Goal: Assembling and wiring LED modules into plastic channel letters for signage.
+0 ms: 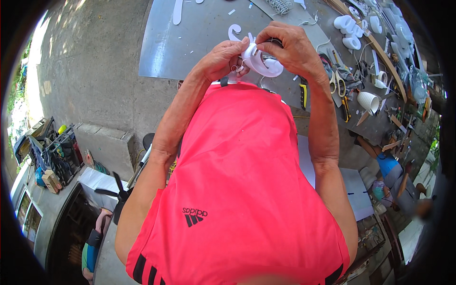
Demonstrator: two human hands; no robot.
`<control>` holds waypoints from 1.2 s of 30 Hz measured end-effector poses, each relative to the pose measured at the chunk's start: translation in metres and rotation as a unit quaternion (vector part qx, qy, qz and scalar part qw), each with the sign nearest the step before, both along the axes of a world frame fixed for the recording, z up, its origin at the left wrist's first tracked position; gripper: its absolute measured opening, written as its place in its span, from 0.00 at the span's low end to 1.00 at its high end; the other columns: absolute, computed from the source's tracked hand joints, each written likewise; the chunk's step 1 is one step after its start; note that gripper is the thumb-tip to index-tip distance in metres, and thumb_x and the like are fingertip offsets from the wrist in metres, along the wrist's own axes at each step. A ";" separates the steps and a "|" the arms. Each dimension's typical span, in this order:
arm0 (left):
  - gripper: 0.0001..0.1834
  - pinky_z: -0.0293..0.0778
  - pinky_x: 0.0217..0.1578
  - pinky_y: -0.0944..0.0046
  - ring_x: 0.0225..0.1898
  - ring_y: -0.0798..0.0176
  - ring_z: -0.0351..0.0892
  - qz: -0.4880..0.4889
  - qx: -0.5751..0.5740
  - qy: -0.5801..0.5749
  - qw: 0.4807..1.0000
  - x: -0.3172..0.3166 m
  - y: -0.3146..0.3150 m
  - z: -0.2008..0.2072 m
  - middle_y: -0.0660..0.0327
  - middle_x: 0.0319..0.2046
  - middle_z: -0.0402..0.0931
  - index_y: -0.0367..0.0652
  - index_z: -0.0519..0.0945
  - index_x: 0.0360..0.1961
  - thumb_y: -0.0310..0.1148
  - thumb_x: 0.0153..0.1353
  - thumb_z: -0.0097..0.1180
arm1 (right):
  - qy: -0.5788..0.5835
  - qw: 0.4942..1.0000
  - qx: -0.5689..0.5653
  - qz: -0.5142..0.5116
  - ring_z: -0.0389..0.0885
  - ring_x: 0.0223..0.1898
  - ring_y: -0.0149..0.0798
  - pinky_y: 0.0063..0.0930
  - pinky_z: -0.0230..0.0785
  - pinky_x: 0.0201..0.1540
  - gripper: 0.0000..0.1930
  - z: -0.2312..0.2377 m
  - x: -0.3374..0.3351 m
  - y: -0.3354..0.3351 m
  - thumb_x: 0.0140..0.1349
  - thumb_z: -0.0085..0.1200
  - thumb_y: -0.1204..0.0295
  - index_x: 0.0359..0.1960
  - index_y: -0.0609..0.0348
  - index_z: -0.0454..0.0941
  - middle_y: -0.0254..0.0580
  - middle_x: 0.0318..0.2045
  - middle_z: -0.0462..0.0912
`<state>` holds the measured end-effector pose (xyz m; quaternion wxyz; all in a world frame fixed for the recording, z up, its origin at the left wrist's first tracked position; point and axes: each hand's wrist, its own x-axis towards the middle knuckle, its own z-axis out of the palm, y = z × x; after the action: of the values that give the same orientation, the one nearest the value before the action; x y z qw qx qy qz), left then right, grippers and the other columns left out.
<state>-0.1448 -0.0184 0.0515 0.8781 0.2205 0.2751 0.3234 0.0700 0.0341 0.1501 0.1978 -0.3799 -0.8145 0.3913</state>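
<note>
A white curled piece, built of curved strips like a hollow scroll or letter shape, is held over the near edge of the grey metal table. My left hand grips its left side between thumb and fingers. From the upper right my right hand reaches in, thumb and forefinger pinched at the piece's upper rim. A thin wire or thread shows by those fingers; what exactly they pinch is hard to make out. Thin white wire also hangs near my left fingers. Just beyond lies a white hook-shaped cutout.
Right of my arm are a yellow-black cutter, scissors and a white ribbed cup shape. White rings and a long wooden strip lie farther right. A black fan stands lower left; other people are partly visible at both sides.
</note>
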 end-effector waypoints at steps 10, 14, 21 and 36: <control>0.26 0.70 0.24 0.68 0.22 0.69 0.74 0.015 0.036 0.052 0.998 0.004 -0.003 0.007 0.61 0.27 0.78 0.33 0.81 0.46 0.50 0.76 0.51 | -0.001 0.992 -0.107 -0.072 0.89 0.33 0.37 0.30 0.81 0.40 0.10 -0.011 0.002 -0.006 0.59 0.65 0.70 0.37 0.66 0.86 0.46 0.29 0.88; 0.24 0.69 0.24 0.69 0.22 0.69 0.74 -0.007 0.053 0.043 0.998 0.001 -0.003 0.007 0.61 0.29 0.79 0.30 0.80 0.49 0.46 0.75 0.52 | 0.003 0.994 -0.084 -0.068 0.89 0.32 0.37 0.30 0.80 0.40 0.11 -0.017 0.002 -0.007 0.60 0.65 0.69 0.37 0.66 0.86 0.46 0.28 0.88; 0.21 0.69 0.21 0.68 0.21 0.70 0.75 -0.011 0.041 0.058 0.997 0.006 -0.007 0.016 0.62 0.27 0.78 0.35 0.80 0.51 0.44 0.73 0.57 | -0.023 0.994 -0.093 -0.054 0.88 0.31 0.38 0.31 0.80 0.38 0.10 -0.018 0.000 -0.007 0.59 0.63 0.69 0.36 0.66 0.86 0.47 0.29 0.87; 0.18 0.67 0.22 0.71 0.21 0.72 0.75 -0.063 0.058 0.073 0.994 0.001 -0.011 0.017 0.65 0.27 0.77 0.37 0.80 0.49 0.43 0.72 0.57 | -0.036 0.994 -0.099 0.014 0.86 0.31 0.44 0.35 0.78 0.38 0.14 -0.024 0.004 -0.005 0.57 0.67 0.67 0.39 0.64 0.87 0.49 0.31 0.88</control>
<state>-0.1437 -0.0290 0.0681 0.8599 0.3109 0.3052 0.2660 0.0741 0.0293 0.1259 0.1242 -0.4005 -0.7834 0.4588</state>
